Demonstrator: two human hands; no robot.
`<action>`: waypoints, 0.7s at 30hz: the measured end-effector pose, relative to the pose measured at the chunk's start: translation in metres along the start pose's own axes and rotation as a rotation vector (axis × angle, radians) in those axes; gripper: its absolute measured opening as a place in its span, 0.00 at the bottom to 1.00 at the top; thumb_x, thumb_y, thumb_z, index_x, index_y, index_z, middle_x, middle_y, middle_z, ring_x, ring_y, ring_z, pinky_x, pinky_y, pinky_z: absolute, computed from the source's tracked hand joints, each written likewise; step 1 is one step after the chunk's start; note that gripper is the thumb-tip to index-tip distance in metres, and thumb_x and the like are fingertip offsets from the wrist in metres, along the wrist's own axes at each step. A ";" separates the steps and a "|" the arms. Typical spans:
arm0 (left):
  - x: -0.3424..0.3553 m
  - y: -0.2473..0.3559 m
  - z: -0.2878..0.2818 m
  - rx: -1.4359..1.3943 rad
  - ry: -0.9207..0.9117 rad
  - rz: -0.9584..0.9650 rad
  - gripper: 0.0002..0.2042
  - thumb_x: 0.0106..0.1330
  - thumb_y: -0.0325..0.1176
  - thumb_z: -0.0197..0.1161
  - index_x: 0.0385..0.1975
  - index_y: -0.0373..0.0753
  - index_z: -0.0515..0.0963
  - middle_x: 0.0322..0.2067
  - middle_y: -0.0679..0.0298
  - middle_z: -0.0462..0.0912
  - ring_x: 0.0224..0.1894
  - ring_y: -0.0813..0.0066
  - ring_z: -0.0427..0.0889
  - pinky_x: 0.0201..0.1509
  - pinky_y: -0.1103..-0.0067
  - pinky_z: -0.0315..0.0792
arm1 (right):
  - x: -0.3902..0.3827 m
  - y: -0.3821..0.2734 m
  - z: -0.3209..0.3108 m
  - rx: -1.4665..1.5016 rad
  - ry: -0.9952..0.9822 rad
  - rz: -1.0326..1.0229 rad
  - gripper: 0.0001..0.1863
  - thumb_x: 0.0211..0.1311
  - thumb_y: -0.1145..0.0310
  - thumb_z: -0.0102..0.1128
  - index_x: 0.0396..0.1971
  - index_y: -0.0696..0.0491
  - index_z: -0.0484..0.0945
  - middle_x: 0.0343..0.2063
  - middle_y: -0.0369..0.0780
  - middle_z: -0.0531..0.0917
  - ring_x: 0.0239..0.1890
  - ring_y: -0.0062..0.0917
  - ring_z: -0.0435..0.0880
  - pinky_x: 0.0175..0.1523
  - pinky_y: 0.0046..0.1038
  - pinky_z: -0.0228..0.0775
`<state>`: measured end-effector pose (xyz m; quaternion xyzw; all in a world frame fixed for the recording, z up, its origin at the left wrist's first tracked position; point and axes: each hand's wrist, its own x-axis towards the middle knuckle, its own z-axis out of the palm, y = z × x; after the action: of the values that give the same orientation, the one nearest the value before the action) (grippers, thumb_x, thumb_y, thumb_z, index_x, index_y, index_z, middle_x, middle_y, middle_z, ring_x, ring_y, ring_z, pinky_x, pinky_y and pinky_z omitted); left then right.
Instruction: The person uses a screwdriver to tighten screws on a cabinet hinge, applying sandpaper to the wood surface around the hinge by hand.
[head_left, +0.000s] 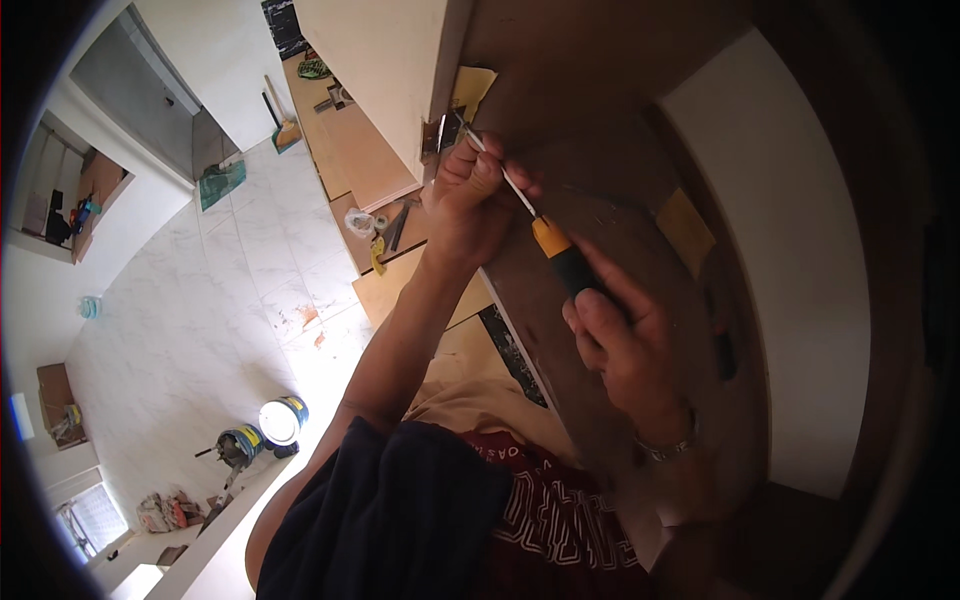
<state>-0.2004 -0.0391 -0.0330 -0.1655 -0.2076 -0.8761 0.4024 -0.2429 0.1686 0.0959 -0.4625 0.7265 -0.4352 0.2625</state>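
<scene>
My right hand (622, 345) is closed round the yellow and dark green handle of a screwdriver (553, 245). Its pale shaft slants up and left, with the tip beside a small metal hinge (437, 132) at the edge of a pale wooden door panel (375, 75). Close to the tip, my left hand (470, 200) has its fingers curled round the shaft, against the panel's edge. Whether the tip sits in a screw is too small to tell.
Inside the brown cabinet lie yellowish sheets (686, 232) and a dark tool (722, 335). To the left, boards carry a plastic bag (359, 222), a dark tool (399, 228) and a yellow object (377, 255). Paint buckets (283, 420) stand on the tiled floor.
</scene>
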 end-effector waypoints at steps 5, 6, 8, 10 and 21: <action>-0.003 0.003 -0.004 -0.009 0.024 0.013 0.05 0.76 0.33 0.59 0.45 0.42 0.76 0.33 0.59 0.86 0.38 0.64 0.86 0.58 0.64 0.77 | 0.003 -0.019 0.015 -0.448 0.072 -0.252 0.29 0.72 0.68 0.59 0.71 0.54 0.68 0.39 0.43 0.84 0.33 0.29 0.86 0.37 0.29 0.79; -0.005 0.004 -0.005 0.000 0.020 0.021 0.05 0.76 0.33 0.58 0.45 0.42 0.76 0.33 0.59 0.86 0.38 0.63 0.86 0.59 0.64 0.76 | -0.003 -0.027 0.017 -0.699 0.009 -0.239 0.29 0.72 0.68 0.58 0.71 0.55 0.67 0.39 0.43 0.84 0.34 0.27 0.86 0.39 0.29 0.78; -0.005 0.003 -0.004 0.004 0.016 0.031 0.05 0.76 0.33 0.58 0.45 0.41 0.76 0.33 0.59 0.86 0.37 0.63 0.86 0.60 0.63 0.76 | -0.004 -0.025 0.019 -0.956 -0.058 -0.222 0.29 0.73 0.68 0.58 0.71 0.55 0.66 0.40 0.43 0.85 0.36 0.26 0.85 0.41 0.28 0.78; -0.002 0.000 -0.002 -0.033 0.010 -0.006 0.05 0.76 0.34 0.59 0.45 0.41 0.76 0.32 0.59 0.86 0.36 0.64 0.86 0.61 0.63 0.75 | 0.000 -0.009 0.014 -0.573 0.056 -0.272 0.29 0.72 0.68 0.59 0.71 0.53 0.67 0.39 0.44 0.84 0.36 0.29 0.86 0.38 0.29 0.78; -0.001 0.006 -0.001 0.014 -0.001 -0.003 0.06 0.76 0.35 0.60 0.44 0.40 0.76 0.32 0.59 0.86 0.40 0.63 0.87 0.64 0.61 0.73 | -0.001 -0.007 0.018 -0.409 0.057 -0.092 0.27 0.75 0.66 0.54 0.71 0.54 0.67 0.33 0.39 0.80 0.26 0.15 0.77 0.27 0.20 0.68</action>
<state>-0.1953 -0.0424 -0.0329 -0.1629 -0.2145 -0.8750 0.4023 -0.2251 0.1615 0.0935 -0.5263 0.7849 -0.3033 0.1221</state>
